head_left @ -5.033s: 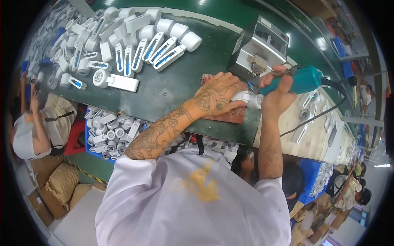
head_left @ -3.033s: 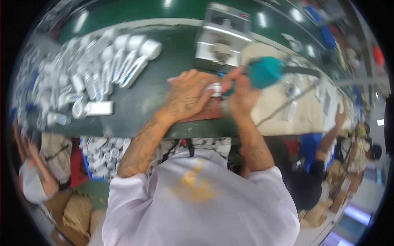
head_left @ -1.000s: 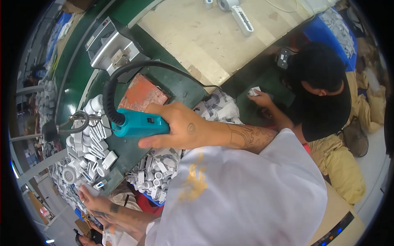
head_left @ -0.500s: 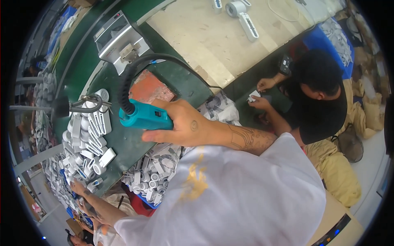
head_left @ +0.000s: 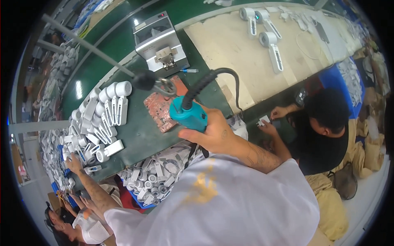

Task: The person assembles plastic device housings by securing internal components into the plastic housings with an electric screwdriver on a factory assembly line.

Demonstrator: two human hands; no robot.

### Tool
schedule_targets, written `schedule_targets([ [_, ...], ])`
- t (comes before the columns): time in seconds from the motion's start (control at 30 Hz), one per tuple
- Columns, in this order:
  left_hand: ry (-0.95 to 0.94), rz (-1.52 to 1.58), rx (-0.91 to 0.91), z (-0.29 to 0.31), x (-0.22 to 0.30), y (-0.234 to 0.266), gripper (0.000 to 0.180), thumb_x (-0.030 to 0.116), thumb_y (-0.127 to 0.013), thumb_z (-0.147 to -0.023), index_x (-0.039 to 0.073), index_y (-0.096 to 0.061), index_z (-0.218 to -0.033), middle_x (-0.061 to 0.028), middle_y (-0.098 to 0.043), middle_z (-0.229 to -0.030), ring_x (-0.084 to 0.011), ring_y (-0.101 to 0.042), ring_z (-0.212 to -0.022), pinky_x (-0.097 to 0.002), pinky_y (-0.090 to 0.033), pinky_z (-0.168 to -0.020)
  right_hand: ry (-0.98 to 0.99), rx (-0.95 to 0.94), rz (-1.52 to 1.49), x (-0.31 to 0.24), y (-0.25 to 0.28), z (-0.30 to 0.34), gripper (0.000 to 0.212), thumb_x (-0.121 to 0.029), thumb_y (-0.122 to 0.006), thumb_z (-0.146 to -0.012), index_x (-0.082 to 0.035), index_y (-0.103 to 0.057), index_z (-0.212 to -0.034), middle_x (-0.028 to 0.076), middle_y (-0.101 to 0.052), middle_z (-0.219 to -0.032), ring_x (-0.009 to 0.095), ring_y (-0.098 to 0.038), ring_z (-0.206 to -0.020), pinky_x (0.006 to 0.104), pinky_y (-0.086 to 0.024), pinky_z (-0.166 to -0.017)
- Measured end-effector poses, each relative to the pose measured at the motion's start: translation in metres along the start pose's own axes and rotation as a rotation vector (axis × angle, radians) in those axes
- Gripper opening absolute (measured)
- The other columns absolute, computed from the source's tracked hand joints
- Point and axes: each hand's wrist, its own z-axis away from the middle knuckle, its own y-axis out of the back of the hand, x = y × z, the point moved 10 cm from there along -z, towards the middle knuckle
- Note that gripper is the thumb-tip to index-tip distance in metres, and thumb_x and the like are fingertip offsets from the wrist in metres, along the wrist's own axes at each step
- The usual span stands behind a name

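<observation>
My right hand (head_left: 215,131) is wrapped round a teal corded electric screwdriver (head_left: 188,116), its black cable curving up and away to the right. The tool is over the edge of a worn orange-red pad (head_left: 158,110) on the green bench. At the left, my left hand (head_left: 74,165) reaches to the edge of a heap of white housings (head_left: 111,108) with round heads and slotted handles. Its fingers look stretched out and apart, touching or close to the nearest housings; their tips are small in view.
A silver box-shaped machine (head_left: 160,45) stands behind the pad, a small blue-handled screwdriver (head_left: 189,70) beside it. A metal rod with a hook (head_left: 166,87) hangs near my tool. A blue bin of white parts (head_left: 150,184) is below the bench edge. A co-worker (head_left: 324,135) sits at right.
The view has shifted, so the bench lies further right and lower. My right hand still holds the electric screwdriver, now nearer the pad. My left hand stays by the heap's near edge.
</observation>
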Motion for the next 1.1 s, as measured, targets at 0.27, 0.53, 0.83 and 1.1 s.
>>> schedule_targets([
  [0.27, -0.169, 0.04, 0.263, 0.043, 0.109, 0.045, 0.063, 0.043, -0.068, -0.087, -0.007, -0.062, -0.124, -0.0295, -0.064, -0.122, -0.0397, -0.063, -0.112, -0.0411, -0.048, -0.096, -0.128, 0.065, -0.036, 0.005, 0.015, 0.007, 0.038, -0.025, -0.078, -0.086, 0.0, -0.062, -0.11, 0.004, -0.063, -0.083, 0.011, -0.056, -0.075, 0.029, -0.047, -0.069],
  [0.53, -0.891, 1.181, -0.133, 0.305, 0.497, 0.129, 0.026, -0.001, -0.053, -0.097, -0.008, -0.057, -0.122, -0.0156, -0.06, -0.126, -0.0264, -0.065, -0.109, -0.0386, -0.054, -0.094, -0.092, 0.046, -0.007, -0.009, 0.023, 0.009, 0.037, -0.028, -0.076, -0.088, 0.0, -0.062, -0.107, 0.003, -0.06, -0.081, 0.012, -0.052, -0.074, 0.0303, -0.046, -0.069],
  [0.83, -0.958, 1.048, -0.863, 0.524, 0.775, -0.06, 0.039, 0.035, -0.068, -0.09, -0.001, -0.066, -0.105, -0.0152, -0.072, -0.097, -0.0245, -0.069, -0.087, -0.0348, -0.055, -0.079, 0.0, 0.125, 0.045, -0.027, 0.063, 0.028, 0.039, -0.026, -0.081, -0.083, -0.003, -0.061, -0.108, 0.015, -0.068, -0.093, 0.031, -0.069, -0.083, 0.0368, -0.052, -0.073],
  [1.1, -0.977, 0.554, -0.851, 0.596, 0.885, -0.15, 0.053, 0.05, -0.071, -0.08, 0.003, -0.068, -0.103, -0.0161, -0.069, -0.1, -0.0339, -0.065, -0.102, -0.0431, -0.051, -0.09, -0.025, 0.147, 0.06, -0.022, 0.099, 0.033, 0.04, -0.025, -0.085, -0.077, -0.004, -0.07, -0.108, 0.014, -0.07, -0.102, 0.031, -0.069, -0.083, 0.0356, -0.053, -0.073],
])
